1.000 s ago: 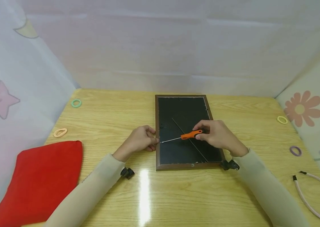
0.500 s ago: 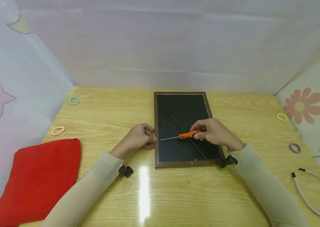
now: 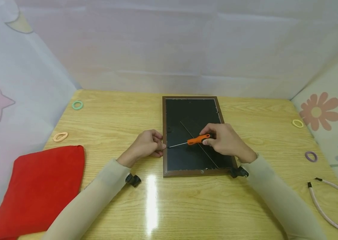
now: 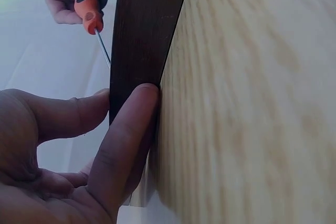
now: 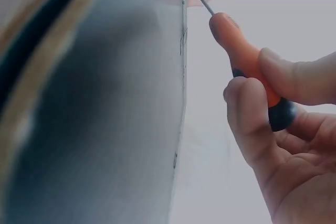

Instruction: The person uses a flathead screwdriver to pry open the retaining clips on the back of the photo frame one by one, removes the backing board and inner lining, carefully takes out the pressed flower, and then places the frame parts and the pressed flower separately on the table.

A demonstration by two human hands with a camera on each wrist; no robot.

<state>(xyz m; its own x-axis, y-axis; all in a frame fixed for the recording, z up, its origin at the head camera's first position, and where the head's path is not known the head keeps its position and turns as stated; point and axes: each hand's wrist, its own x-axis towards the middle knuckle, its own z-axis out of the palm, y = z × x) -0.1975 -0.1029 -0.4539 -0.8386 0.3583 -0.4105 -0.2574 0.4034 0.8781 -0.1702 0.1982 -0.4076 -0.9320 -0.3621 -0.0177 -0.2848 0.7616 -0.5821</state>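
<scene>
A picture frame [image 3: 198,172] with a brown wooden rim lies face down on the wooden table, its black backing up. My right hand [image 3: 213,139] grips an orange-handled screwdriver [image 3: 198,139] over the backing. The thin shaft points left, with its tip at the inner edge of the left rim. My left hand [image 3: 154,146] sits at that rim's outer side. In the left wrist view, the thumb and a finger of the left hand [image 4: 121,124] pinch the frame's rim [image 4: 144,30], with the screwdriver [image 4: 89,17] beyond. The right wrist view shows fingers curled round the screwdriver's handle [image 5: 239,51].
A red cloth [image 3: 40,190] lies at the front left. Hair ties are scattered about: green [image 3: 77,105], peach [image 3: 60,136], yellow [image 3: 298,123], purple [image 3: 311,156]. A pink headband [image 3: 330,206] lies at the front right. Fabric walls enclose the table on three sides.
My right hand has shifted slightly left with the screwdriver, bringing its tip closer to the left rim. The left hand has stayed at the rim.
</scene>
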